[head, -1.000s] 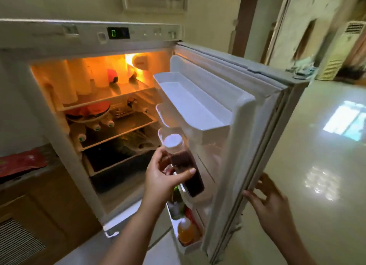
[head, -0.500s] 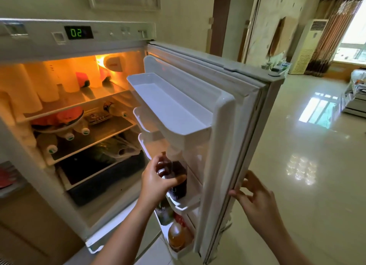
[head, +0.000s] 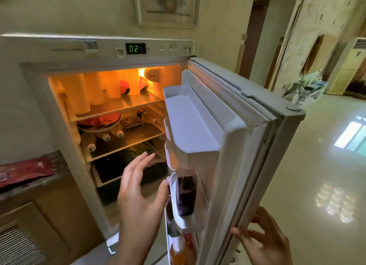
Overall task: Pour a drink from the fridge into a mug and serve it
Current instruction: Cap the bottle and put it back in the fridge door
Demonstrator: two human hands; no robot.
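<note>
The small fridge stands with its door swung wide to the right. A clear bottle of dark drink stands upright in the middle door rack, its cap hidden behind the tray above. My left hand hovers just left of that rack with fingers spread and straight, holding nothing, thumb close to the rack's edge. My right hand is at the door's outer edge low down, fingertips resting against it. No mug is in view.
An orange bottle and a green one sit in the lowest door rack. The upper door tray holds nothing. Fridge shelves carry a plate, lying bottles and white containers. A red packet lies on the left counter. Shiny floor spreads right.
My left hand lowered the dark bottle into the middle door rack, let go of it and drew back to the left, fingers opening. My right hand stayed at the door's edge.
</note>
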